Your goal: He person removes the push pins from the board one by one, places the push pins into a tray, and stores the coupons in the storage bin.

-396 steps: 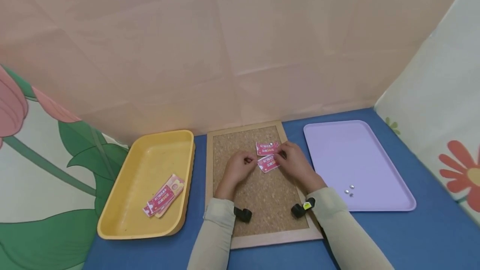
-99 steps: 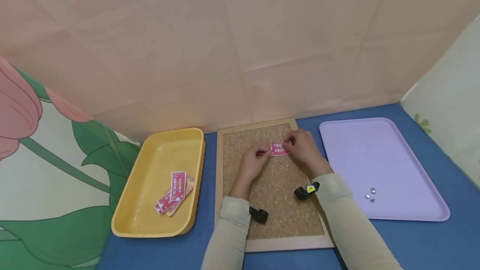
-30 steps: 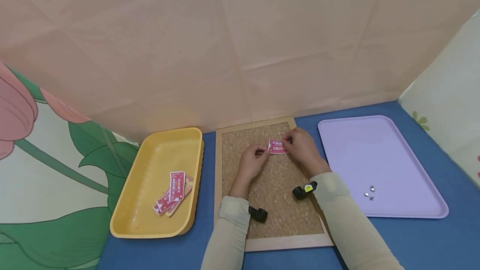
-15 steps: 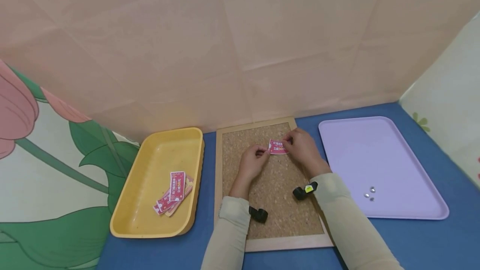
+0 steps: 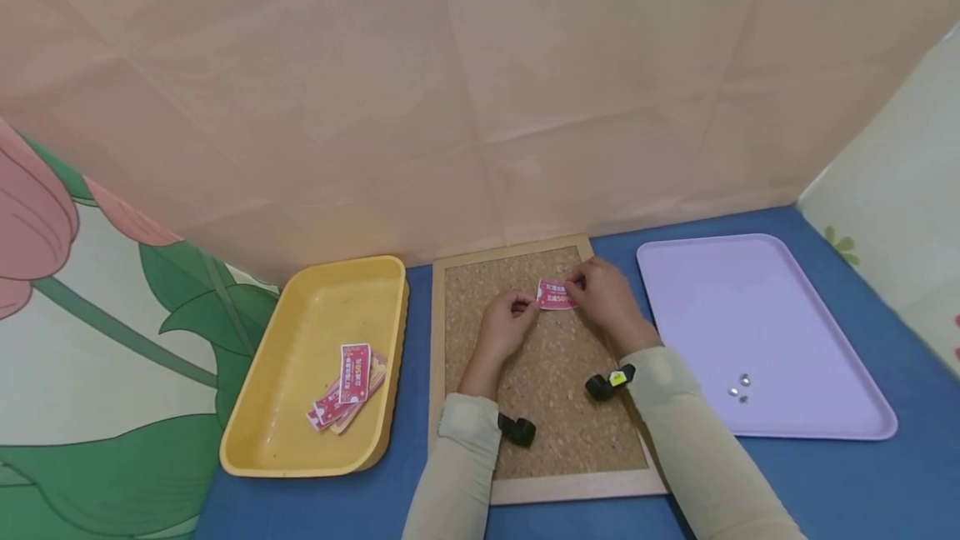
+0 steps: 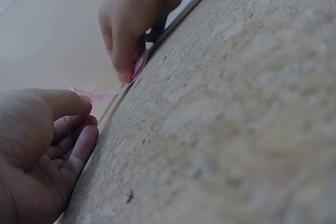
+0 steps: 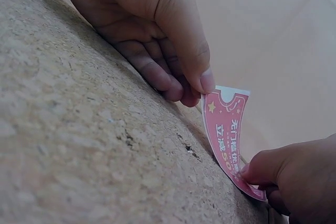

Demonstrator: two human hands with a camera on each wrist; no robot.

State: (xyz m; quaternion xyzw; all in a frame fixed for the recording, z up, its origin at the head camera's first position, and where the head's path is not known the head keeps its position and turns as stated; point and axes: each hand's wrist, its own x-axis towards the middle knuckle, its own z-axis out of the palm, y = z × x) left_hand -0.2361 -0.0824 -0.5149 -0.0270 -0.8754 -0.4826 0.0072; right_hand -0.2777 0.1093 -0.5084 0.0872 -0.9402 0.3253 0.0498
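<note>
A pink paper coupon [image 5: 553, 295] with white and yellow print is stretched between both hands over the upper part of the framed corkboard [image 5: 555, 407]. My left hand [image 5: 507, 327] pinches its left end between thumb and fingers. At the right end, my right hand [image 5: 606, 293] grips the paper and covers part of it. In the right wrist view the coupon [image 7: 224, 129] curves, its left end lifted off the cork and its lower end near the board. The left wrist view shows a sliver of the pink paper between the left hand [image 6: 47, 145] and right hand [image 6: 137, 19].
Left of the board stands a yellow tray [image 5: 300, 357] holding a small pile of coupons [image 5: 354, 375]. To the right, a lilac tray [image 5: 757, 307] carries 3 small silvery pieces [image 5: 733, 391]. A blue cloth [image 5: 420, 440] lies underneath; a beige sheet [image 5: 360, 107] hangs behind.
Earliest, two coupons lay on the board; now one shows there, and another coupon lies atop the yellow tray's pile. My left hand has come to the coupon's end. Over the last second, both hands stay nearly still.
</note>
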